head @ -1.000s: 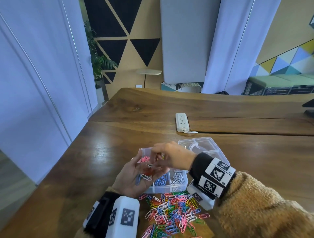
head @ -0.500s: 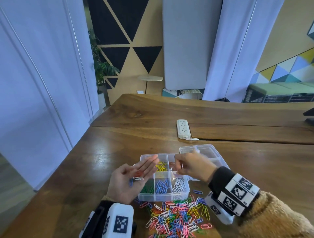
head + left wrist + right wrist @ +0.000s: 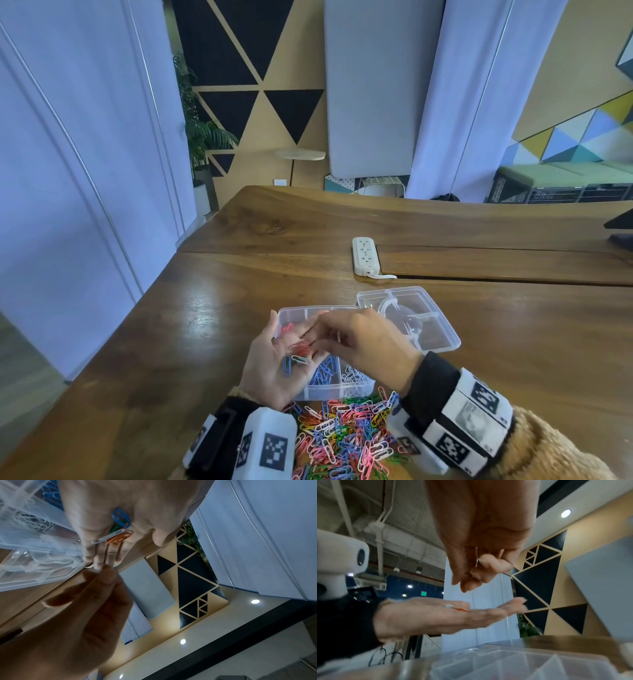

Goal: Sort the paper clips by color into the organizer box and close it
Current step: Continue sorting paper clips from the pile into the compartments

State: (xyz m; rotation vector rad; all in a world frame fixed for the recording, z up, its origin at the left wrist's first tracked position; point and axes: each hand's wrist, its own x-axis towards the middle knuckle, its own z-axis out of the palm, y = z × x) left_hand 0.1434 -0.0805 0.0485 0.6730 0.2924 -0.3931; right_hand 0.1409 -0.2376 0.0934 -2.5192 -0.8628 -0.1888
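From the head view, the left hand (image 3: 274, 368) lies palm up over the near-left part of the organizer box (image 3: 356, 389), fingers straight, with a few paper clips resting on the palm: a red clip (image 3: 301, 349), a white clip (image 3: 300, 359) and a blue clip (image 3: 287, 366). The right hand (image 3: 366, 346) reaches across just above that palm, fingertips drawn together; whether it has hold of a clip cannot be told here. Both hands cover most of the box, leaving only the compartments of blue clips (image 3: 323, 373) and white clips (image 3: 354, 375) plain. The clear lid (image 3: 442, 335) lies open behind and to the right. A loose pile of mixed clips (image 3: 346, 435) sits on the wooden table (image 3: 513, 359) just in front of the box, and a white power strip (image 3: 365, 255) lies well behind it.

In the left wrist view, the flat palm (image 3: 120, 507) carries blue, green, white and orange clips, and the right hand's fingertips (image 3: 104, 574) meet the left fingertips.

In the right wrist view, the right hand's fingers (image 3: 488, 563) are curled inward and pinch a thin silver wire (image 3: 477, 559), above the flat left palm (image 3: 436, 614); the box's clear dividers (image 3: 539, 665) blur below.
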